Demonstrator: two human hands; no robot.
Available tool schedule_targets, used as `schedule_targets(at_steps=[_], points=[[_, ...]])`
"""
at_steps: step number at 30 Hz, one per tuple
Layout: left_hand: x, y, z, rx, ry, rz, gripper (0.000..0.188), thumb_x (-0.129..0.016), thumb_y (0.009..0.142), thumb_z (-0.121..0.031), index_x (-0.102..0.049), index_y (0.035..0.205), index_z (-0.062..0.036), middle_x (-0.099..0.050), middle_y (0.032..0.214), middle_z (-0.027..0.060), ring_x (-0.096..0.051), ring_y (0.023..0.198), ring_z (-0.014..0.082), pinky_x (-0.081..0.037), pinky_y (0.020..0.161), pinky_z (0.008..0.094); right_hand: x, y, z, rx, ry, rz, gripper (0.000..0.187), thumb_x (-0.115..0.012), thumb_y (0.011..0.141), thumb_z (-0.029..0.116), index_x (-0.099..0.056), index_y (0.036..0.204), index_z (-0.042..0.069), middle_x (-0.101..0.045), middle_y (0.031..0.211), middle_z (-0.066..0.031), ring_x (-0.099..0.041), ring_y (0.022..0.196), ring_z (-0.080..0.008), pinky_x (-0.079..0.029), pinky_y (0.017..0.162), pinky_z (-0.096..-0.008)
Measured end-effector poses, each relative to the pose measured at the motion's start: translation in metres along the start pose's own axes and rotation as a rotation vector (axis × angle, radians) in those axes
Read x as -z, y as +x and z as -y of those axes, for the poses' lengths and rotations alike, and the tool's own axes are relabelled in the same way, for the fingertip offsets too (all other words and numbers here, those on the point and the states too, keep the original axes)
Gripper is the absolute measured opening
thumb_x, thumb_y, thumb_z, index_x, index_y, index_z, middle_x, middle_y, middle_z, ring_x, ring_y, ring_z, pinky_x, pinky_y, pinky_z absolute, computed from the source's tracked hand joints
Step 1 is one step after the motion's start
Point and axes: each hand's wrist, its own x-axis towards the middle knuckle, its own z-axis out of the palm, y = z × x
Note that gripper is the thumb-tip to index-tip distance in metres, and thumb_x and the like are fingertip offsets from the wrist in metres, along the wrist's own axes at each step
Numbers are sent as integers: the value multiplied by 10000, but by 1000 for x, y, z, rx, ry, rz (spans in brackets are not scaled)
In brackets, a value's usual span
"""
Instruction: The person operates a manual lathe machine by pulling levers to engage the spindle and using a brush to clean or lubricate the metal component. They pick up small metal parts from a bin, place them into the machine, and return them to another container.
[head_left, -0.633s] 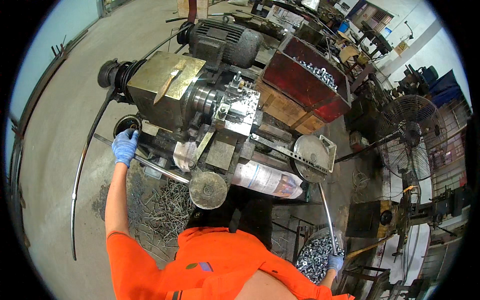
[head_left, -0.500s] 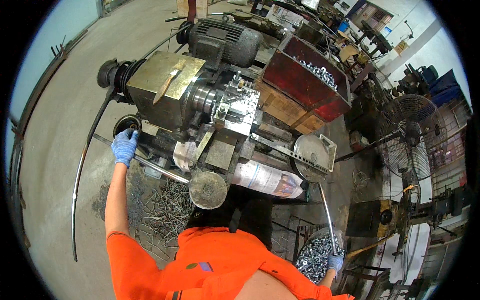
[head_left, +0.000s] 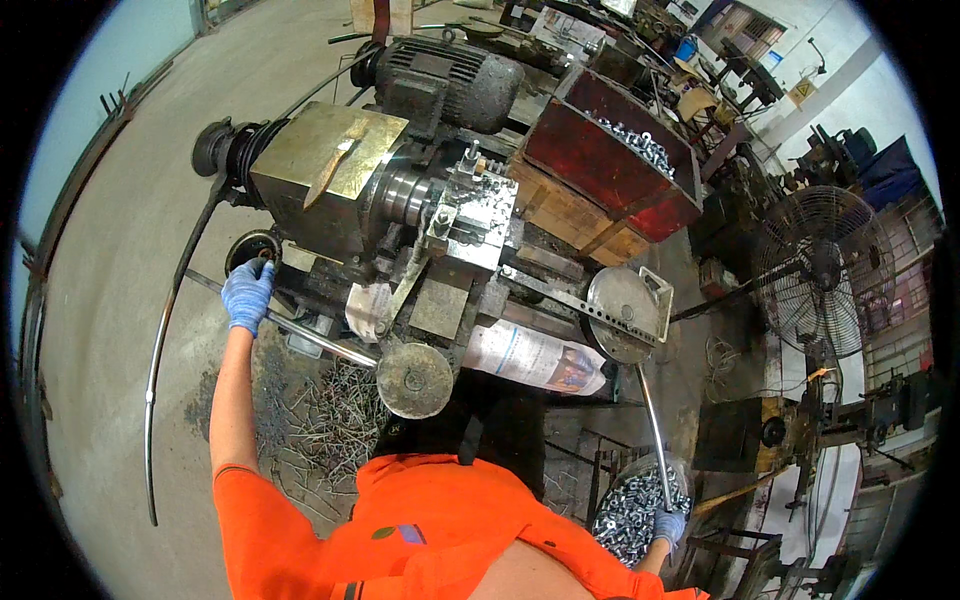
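Note:
My left hand (head_left: 247, 295), in a blue-grey knit glove, is closed on the small handwheel (head_left: 254, 248) at the lathe's left front. My right hand (head_left: 669, 527), gloved alike, is closed at the lower end of a long metal lever (head_left: 652, 425), its fingers partly hidden. That lever runs down from a large round disc (head_left: 618, 310). Beneath the right hand is a bucket of small shiny metal parts (head_left: 630, 510). Between the hands stands the lathe, with its bright chuck (head_left: 408, 197) beside the tool block (head_left: 478, 225). A smaller round disc (head_left: 415, 380) sits near my waist.
A dark red bin (head_left: 610, 150) of metal parts rests on a wooden crate (head_left: 575, 215) behind the lathe. Thin metal scraps (head_left: 335, 420) litter the floor at left. A large fan (head_left: 825, 265) stands right, and a motor (head_left: 445, 85) sits at the back.

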Motion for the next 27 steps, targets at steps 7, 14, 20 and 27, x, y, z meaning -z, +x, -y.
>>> schedule_targets(at_steps=[7,14,20,27], points=[[2,0,-2,18,-33,23,327,-574,818,-407,-684,932,-121,-663,892,126,-629,829,311,-489,736,404,15,-23,9,2,56,-41,546,-737,594,392,-639,935,-22,-623,989,-252,-610,936,-365,-485,829,-406],[2,0,-5,10,-27,10,326,-578,818,-400,-681,946,-118,-664,893,125,-632,830,305,-490,736,400,11,-24,6,-33,15,-28,619,-747,586,413,-597,1036,15,-601,1052,-232,-587,987,-350,-466,864,-401],[5,-2,-6,12,-23,-2,324,-582,815,-400,-685,937,-118,-666,887,121,-633,829,303,-493,729,400,34,-34,16,-71,39,170,791,-742,597,365,-473,1270,48,-518,1225,-243,-505,1137,-368,-401,979,-406],[-4,2,2,9,-35,-8,309,-584,815,-396,-689,928,-129,-665,878,123,-632,820,307,-493,722,405,4,-24,1,-8,-2,-63,471,-726,612,392,-660,878,9,-638,956,-228,-620,907,-349,-491,803,-403]])
